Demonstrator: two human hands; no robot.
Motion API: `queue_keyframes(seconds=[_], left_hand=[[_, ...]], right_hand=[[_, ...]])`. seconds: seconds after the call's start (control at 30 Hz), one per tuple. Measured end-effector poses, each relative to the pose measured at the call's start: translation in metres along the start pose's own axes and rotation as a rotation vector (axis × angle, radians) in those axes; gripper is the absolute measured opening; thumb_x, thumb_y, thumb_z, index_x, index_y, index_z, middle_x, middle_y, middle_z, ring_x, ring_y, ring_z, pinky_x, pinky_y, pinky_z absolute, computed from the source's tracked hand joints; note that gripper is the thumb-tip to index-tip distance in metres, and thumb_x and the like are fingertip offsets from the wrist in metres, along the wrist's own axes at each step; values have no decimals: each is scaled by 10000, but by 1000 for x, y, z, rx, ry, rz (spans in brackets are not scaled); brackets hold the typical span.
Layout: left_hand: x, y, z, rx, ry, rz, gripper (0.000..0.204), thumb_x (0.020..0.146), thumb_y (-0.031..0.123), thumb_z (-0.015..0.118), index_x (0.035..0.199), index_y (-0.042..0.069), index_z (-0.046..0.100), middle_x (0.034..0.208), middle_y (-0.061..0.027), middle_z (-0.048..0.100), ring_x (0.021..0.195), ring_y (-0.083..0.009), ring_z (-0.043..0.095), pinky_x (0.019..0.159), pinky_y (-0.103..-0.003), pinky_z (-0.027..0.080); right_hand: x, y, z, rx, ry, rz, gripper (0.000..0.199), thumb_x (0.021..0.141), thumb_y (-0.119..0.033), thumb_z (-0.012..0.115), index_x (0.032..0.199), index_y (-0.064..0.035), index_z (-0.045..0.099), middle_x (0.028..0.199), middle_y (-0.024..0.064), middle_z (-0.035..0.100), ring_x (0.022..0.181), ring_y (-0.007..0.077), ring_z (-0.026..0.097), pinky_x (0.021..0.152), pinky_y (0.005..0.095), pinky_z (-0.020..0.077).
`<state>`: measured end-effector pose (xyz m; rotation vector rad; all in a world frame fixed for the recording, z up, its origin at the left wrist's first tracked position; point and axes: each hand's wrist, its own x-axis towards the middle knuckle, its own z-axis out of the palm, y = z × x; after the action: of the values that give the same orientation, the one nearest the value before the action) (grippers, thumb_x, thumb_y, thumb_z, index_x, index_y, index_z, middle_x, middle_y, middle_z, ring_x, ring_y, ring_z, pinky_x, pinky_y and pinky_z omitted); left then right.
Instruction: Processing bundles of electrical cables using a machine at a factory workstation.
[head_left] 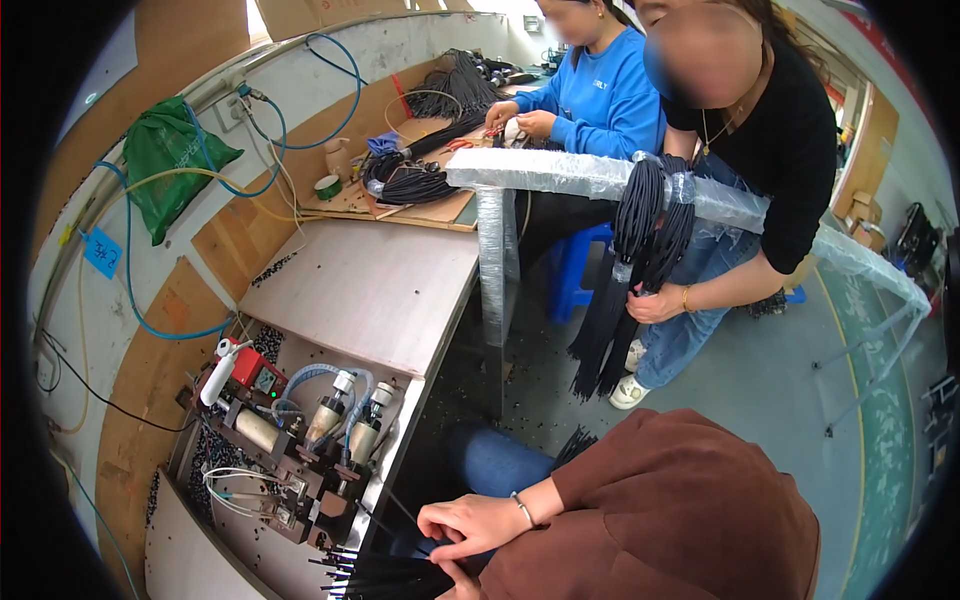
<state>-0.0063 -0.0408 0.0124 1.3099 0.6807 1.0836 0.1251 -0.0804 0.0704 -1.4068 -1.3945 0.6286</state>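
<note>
Strands (400, 577) are lying beside the machine (290, 465); I'm apparently sorting them, right hand (472, 525) curling, left hand (462, 582) cropped, any pinch unclear; the next move is needing a sure grip.

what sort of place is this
Probably a factory workshop, perhaps for cables: bundled black strands hang over a plastic-wrapped rail, and a compact machine sits by a worktable.

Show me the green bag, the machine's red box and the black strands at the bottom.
Green bag (163, 153): head view, its front.
Red box (249, 365): head view, its casing.
Black strands (393, 578): head view, the bundle's middle.
</note>
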Motion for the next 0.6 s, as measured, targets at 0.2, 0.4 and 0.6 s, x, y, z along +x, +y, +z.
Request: queue_keyframes(seconds=[0.2,0.4,0.6], left_hand=[[0,-17,3,18,44,19,209,891,145,516,929,-53,569,852,-84,600,732,-150,553,651,-291,467],[0,-32,5,29,95,40,200,878,138,533,951,-45,564,857,-86,597,736,-151,558,649,-288,470],[2,-41,5,46,148,73,201,865,131,550,973,-38,559,861,-88,594,739,-152,563,648,-285,473]], right_hand=[[10,13,12,101,84,70,254,820,-222,598,876,-51,420,728,43,520,563,132,542,498,267,410],[8,14,21,419,10,239,204,841,-171,567,938,-33,453,700,22,521,554,80,532,511,232,416],[9,16,21,499,-46,292,233,849,-183,558,1007,-28,485,689,2,527,557,58,525,523,216,421]])
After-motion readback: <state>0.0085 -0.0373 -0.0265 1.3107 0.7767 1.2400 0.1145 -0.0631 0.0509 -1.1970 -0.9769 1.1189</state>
